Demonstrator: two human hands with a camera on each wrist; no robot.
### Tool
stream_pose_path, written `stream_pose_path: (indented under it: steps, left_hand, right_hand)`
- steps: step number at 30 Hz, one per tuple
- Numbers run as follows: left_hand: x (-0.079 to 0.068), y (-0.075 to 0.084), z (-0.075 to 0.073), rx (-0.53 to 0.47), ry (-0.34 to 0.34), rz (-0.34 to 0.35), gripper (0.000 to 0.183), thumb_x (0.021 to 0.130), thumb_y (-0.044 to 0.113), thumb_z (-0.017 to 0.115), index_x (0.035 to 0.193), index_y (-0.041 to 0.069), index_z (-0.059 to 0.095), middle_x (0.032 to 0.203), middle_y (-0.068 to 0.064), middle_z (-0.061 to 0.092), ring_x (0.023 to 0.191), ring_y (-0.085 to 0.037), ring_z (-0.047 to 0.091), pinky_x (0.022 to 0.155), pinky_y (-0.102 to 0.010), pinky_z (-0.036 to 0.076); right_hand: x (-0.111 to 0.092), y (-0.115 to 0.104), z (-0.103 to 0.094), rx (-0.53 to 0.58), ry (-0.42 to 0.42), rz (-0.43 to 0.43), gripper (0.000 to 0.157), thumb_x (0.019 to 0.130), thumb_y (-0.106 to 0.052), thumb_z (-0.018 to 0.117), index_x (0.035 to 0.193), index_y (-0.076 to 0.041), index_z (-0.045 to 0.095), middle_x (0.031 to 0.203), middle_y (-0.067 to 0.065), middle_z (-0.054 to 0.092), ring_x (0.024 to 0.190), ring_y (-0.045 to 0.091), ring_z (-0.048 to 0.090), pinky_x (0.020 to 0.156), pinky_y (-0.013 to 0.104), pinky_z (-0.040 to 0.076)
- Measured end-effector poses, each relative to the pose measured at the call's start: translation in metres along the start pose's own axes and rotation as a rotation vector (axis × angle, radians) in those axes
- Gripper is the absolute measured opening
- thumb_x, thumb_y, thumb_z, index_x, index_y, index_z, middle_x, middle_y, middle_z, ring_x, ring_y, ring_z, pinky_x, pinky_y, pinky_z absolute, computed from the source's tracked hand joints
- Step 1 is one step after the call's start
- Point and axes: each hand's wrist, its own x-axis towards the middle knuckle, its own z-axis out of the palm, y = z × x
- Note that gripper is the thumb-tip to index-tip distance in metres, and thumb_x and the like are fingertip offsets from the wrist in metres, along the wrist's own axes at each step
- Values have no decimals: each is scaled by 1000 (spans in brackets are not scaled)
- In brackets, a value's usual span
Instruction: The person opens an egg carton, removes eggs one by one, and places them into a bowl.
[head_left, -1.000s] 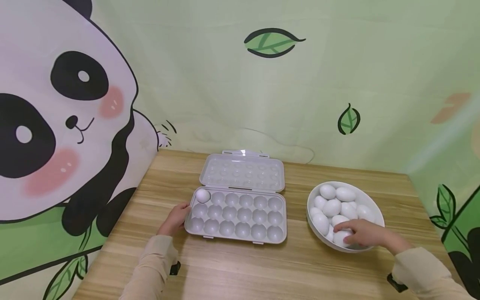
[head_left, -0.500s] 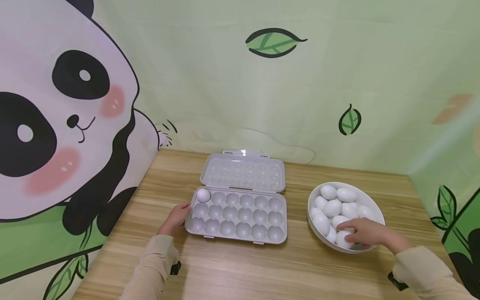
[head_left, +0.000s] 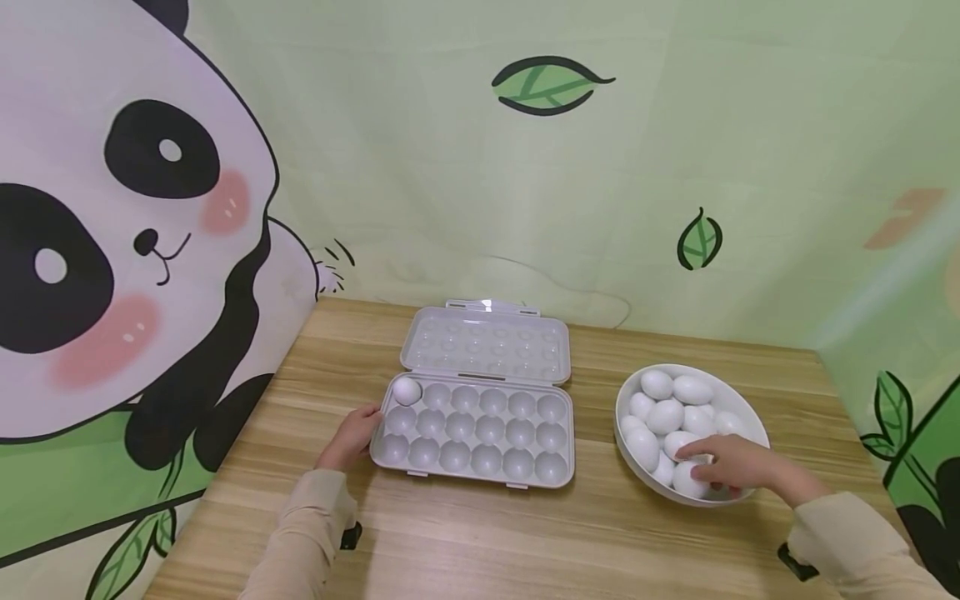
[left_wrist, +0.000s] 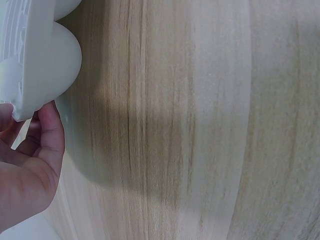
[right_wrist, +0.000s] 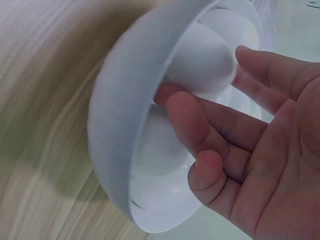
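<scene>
A grey egg carton [head_left: 472, 429] lies with its lid [head_left: 486, 343] folded back, one white egg [head_left: 407, 392] in its far left cup. My left hand [head_left: 351, 437] grips the carton's left edge; in the left wrist view, the left hand [left_wrist: 30, 170] has its thumb on the rim and fingers curled beneath. Over at the right, a white bowl [head_left: 742, 400] holds several white eggs. My right hand [head_left: 731, 462] reaches in at the near side. In the right wrist view, thumb and fingers of the right hand [right_wrist: 270, 135] curl round an egg [right_wrist: 202, 60]; some fingertips are hidden behind it.
Carton and bowl stand apart on a wooden table [head_left: 495, 542]. A green printed cloth [head_left: 420, 167] hangs close behind the table's back edge, with a panda [head_left: 172, 275] at the left. Another egg [right_wrist: 160, 142] lies below the right hand's fingers inside the bowl.
My right hand has shifted slightly rightward within the bowl, and the egg under its thumb has moved a little with it. The left hand and the carton keep their places.
</scene>
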Motion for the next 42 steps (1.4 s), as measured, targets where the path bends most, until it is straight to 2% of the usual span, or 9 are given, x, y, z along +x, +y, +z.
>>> stream_pose_path:
  steps: [5, 10, 14, 20, 24, 27, 31, 35, 42]
  left_hand:
    - [0, 0, 0, 9, 9, -1, 41, 94, 16, 32, 129, -4, 38, 121, -26, 46, 99, -28, 52, 74, -34, 48]
    - [0, 0, 0, 16, 12, -5, 41, 94, 16, 32, 129, -4, 38, 122, -26, 46, 98, -27, 52, 75, -35, 49]
    - [2, -1, -1, 13, 13, -5, 40, 94, 16, 32, 128, -4, 39, 120, -26, 47, 96, -26, 53, 74, -35, 49]
    - [2, -1, -1, 9, 10, -4, 39, 94, 15, 32, 127, -4, 40, 118, -25, 48, 93, -24, 54, 72, -33, 48]
    - [0, -1, -1, 12, 11, -4, 39, 94, 16, 32, 127, -4, 40, 118, -25, 49, 93, -24, 54, 71, -32, 48]
    - [0, 0, -1, 6, 8, -4, 40, 94, 16, 32, 127, -4, 40, 118, -25, 48, 93, -24, 54, 72, -33, 49]
    - [0, 0, -1, -9, 2, -5, 40, 94, 16, 32, 128, -4, 39, 120, -25, 47, 95, -24, 53, 74, -34, 49]
    - [1, -2, -2, -22, -2, 0, 39, 94, 15, 32, 128, -4, 39, 119, -25, 47, 94, -24, 53, 73, -33, 48]
    - [2, -4, -2, -35, 6, 6, 39, 93, 16, 33, 126, -4, 41, 117, -25, 49, 90, -22, 54, 70, -31, 48]
  right_hand:
    - [4, -8, -10, -6, 73, 34, 38, 86, -18, 53, 118, 2, 51, 61, 4, 52, 41, 13, 46, 46, 26, 42]
    - [16, -30, -22, -33, 186, -32, 37, 87, -19, 52, 117, 3, 51, 68, 5, 56, 47, 16, 50, 50, 24, 40]
    - [33, -56, -26, 28, 232, -76, 39, 88, -22, 51, 121, 0, 48, 87, 12, 59, 64, 18, 54, 54, 27, 43]
    - [78, -94, -14, 115, 263, -191, 44, 87, -21, 53, 125, 0, 44, 109, 21, 55, 87, 24, 56, 66, 30, 47]
    - [128, -98, 3, 170, 259, -391, 49, 84, -32, 58, 123, -5, 47, 111, 17, 55, 90, 24, 57, 72, 31, 48]
    - [153, -106, 15, 195, 235, -450, 52, 82, -35, 59, 124, -7, 46, 113, 18, 53, 89, 24, 58, 72, 32, 49]
    - [165, -140, 28, 176, 260, -321, 52, 82, -21, 59, 127, -3, 41, 113, 24, 51, 90, 30, 58, 76, 36, 48]
    - [185, -157, 43, 134, 319, -257, 53, 81, -13, 59, 129, -2, 39, 113, 24, 52, 87, 27, 58, 75, 34, 48]
    - [222, -168, 74, 154, 347, -260, 56, 78, -16, 60, 129, -5, 40, 116, 21, 52, 93, 28, 55, 81, 37, 45]
